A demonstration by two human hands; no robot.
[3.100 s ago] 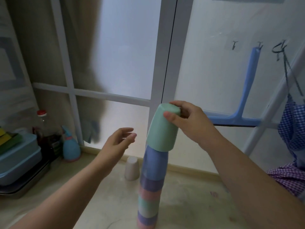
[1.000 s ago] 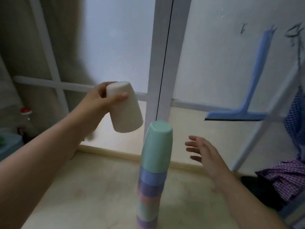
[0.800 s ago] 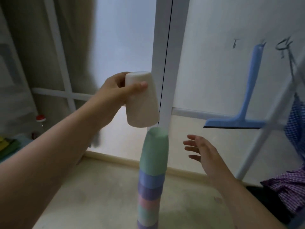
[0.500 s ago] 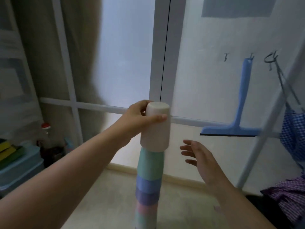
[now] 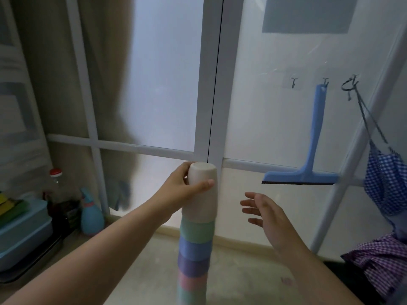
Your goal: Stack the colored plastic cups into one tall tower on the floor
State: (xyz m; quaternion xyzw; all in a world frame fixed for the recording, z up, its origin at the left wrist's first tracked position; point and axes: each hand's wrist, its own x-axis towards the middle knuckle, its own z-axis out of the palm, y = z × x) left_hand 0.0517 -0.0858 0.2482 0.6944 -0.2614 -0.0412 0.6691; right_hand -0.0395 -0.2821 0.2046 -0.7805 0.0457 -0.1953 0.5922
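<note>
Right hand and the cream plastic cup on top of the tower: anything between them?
Nothing. In the head view the open right hand sits beside the cream plastic cup, gap bare, only frosted glass door behind. The left hand grips that cup.

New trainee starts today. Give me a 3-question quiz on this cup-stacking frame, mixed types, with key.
1. True or false: the right hand is gripping the cream cup.
2. Multiple choice: which cup sits directly under the cream cup on the cup tower? A) pink cup B) green cup C) purple cup
3. Short answer: what hangs from a hook on the wall at right, level with the tower top?

Key:
1. False. The left hand has its grip on the cream cup; the right hand is open beside the tower, apart from it.
2. B
3. The blue squeegee.
</note>
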